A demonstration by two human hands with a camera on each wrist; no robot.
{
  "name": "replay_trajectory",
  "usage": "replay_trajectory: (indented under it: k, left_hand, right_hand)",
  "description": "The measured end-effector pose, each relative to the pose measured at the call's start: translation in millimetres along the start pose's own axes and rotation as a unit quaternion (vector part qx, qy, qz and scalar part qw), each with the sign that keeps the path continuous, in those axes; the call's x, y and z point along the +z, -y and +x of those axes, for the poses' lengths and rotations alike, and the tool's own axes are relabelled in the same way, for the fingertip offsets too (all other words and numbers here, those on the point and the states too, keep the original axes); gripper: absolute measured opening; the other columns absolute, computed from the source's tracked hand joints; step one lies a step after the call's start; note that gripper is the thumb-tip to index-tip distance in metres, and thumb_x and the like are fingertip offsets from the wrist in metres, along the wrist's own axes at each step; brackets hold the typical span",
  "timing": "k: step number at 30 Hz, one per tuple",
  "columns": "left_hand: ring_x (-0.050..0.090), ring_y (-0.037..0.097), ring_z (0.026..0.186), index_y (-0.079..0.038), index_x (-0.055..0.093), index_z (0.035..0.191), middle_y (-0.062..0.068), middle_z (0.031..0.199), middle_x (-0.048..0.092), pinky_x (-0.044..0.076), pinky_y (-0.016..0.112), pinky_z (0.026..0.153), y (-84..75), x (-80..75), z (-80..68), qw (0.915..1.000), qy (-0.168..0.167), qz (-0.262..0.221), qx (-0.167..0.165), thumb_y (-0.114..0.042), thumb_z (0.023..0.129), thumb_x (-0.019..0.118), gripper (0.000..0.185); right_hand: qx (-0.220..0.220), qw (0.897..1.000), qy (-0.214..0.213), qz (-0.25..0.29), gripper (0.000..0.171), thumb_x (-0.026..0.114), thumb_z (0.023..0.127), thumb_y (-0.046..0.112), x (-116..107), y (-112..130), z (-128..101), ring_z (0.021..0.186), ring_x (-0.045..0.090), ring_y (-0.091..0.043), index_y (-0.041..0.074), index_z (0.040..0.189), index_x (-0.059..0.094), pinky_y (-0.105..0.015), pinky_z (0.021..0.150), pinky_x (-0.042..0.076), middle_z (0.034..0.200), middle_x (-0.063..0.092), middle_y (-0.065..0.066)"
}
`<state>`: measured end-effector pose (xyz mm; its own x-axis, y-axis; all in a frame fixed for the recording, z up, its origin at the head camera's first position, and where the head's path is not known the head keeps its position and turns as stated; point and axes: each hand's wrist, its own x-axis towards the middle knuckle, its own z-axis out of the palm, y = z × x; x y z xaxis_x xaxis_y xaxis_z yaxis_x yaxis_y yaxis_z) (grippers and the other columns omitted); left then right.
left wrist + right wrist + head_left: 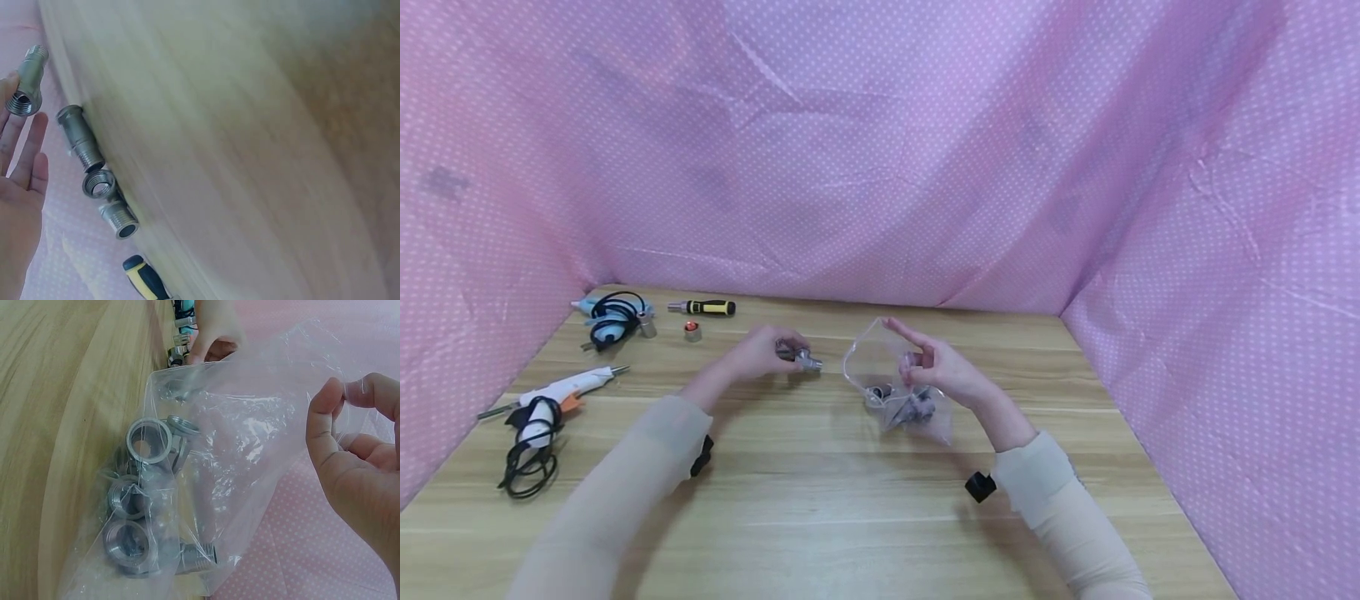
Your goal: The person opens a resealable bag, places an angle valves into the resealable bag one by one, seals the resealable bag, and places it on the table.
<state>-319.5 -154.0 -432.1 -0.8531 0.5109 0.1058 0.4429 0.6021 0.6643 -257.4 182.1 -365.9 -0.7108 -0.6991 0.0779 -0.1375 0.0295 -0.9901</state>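
Note:
My left hand [763,353] pinches a short silver threaded pipe fitting [28,81] between thumb and fingers. On the table near that hand are a straight threaded fitting [80,134] and one with a side opening [117,215], close together in the left wrist view. To the right, a clear plastic bag [868,358] stands with its mouth open. My right hand [951,372] pinches the bag's upper edge between thumb and index finger. Several metal fittings [128,544] lie inside the bag, blurred by the plastic. In the right wrist view, the left hand [215,328] appears beyond the bag.
A yellow and black screwdriver [709,307] lies at the back left, with a small metal fitting [692,332] in front of it. A blue glue gun [613,321] and a white glue gun [568,387] with black cords lie at left. Pink dotted cloth [850,167] surrounds the table.

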Motion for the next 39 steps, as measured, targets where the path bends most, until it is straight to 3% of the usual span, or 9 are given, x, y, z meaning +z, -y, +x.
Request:
replay_trajectory:
  k: [7,13,19,24,32,39]
  left_hand:
    - [0.064,0.018,0.079,-0.008,0.065,0.115,0.004,0.088,0.069,0.055,0.033,0.071,-5.0,-9.4,-9.6,0.9989,-0.017,-0.043,-0.012,-0.019,0.075,0.08,0.043]
    - [0.065,0.018,0.08,-0.014,0.065,0.11,0.004,0.088,0.069,0.055,0.031,0.07,-18.9,-20.1,-18.8,0.9969,-0.035,-0.065,-0.027,-0.022,0.077,0.078,0.036]
    - [0.065,0.019,0.077,-0.014,0.065,0.109,0.003,0.084,0.069,0.054,0.031,0.066,-37.9,-32.1,-26.8,0.9951,-0.054,-0.082,-0.011,-0.025,0.075,0.08,0.038]
    - [0.064,0.018,0.075,-0.015,0.066,0.109,0.002,0.085,0.069,0.053,0.03,0.062,-56.5,-38.1,-33.2,0.995,-0.072,-0.069,0.011,-0.031,0.074,0.08,0.041]
    - [0.064,0.018,0.074,-0.011,0.066,0.109,0.004,0.087,0.069,0.053,0.026,0.059,-94.8,-28.3,-37.4,0.9891,-0.093,-0.11,0.029,-0.017,0.077,0.078,0.035]
    - [0.064,0.016,0.075,-0.01,0.068,0.107,0.004,0.094,0.067,0.054,0.026,0.063,-113.4,-7.2,-35.2,0.9845,-0.128,-0.109,0.051,-0.019,0.075,0.08,0.036]
  right_hand:
    - [0.004,1.0,-0.005,0.005,0.083,0.053,0.083,-0.013,1,1,0,0.07,0.053,-0.007,0.014,0.152,0.015,-0.02,0.061,0.051,0.158,0.015,0.0]
    - [0.003,1.0,-0.006,-0.003,0.083,0.055,0.083,-0.011,1,3,-2,0.07,0.053,-0.007,0.014,0.152,0.015,-0.019,0.062,0.051,0.158,0.016,-0.002]
    - [0.008,1.0,-0.008,-0.007,0.083,0.054,0.083,-0.012,1,3,-1,0.07,0.053,-0.007,0.013,0.152,0.016,-0.02,0.061,0.051,0.158,0.015,-0.001]
    - [0.01,1.0,-0.01,-0.017,0.083,0.053,0.082,-0.011,1,2,0,0.071,0.053,-0.007,0.014,0.151,0.017,-0.022,0.063,0.052,0.158,0.016,0.004]
    - [0.008,1.0,-0.01,-0.016,0.083,0.054,0.082,-0.012,1,1,0,0.072,0.052,-0.007,0.015,0.151,0.017,-0.023,0.064,0.052,0.158,0.016,0.005]
    - [0.009,1.0,-0.008,-0.022,0.083,0.054,0.083,-0.012,1,2,0,0.071,0.052,-0.006,0.016,0.151,0.017,-0.021,0.064,0.052,0.158,0.015,0.003]
